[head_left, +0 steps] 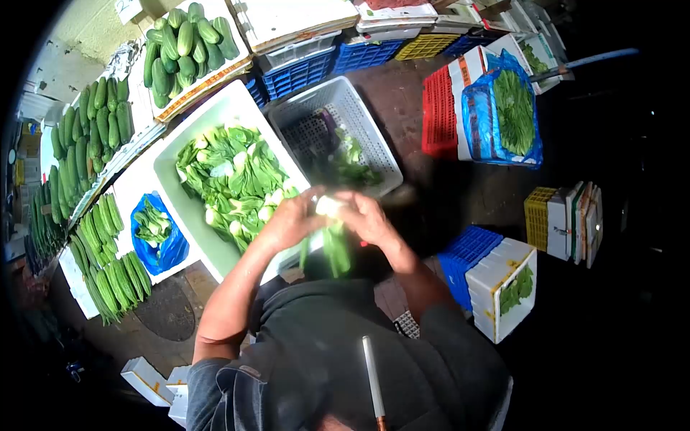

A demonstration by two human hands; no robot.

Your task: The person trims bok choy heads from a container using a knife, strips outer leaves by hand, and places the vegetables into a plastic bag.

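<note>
Both my hands meet in front of my chest around one bok choy [335, 248], its white base up between the fingers and its green leaves hanging down. My left hand [291, 219] has its fingers bent against the left side of the base. On the other side, my right hand [365, 218] grips it with curled fingers. To the left stands a white foam box [171, 188] holding many bok choy [237, 172]. Beyond my hands, a grey plastic basket [381, 140] holds some loose leaves [352, 154].
Cucumbers [183, 43] and ridged gourds [118, 287] lie at the left, near a blue bag [162, 251] of greens. A red crate [440, 111], a blue bag of leaves [514, 115] and a foam box [503, 287] stand at the right.
</note>
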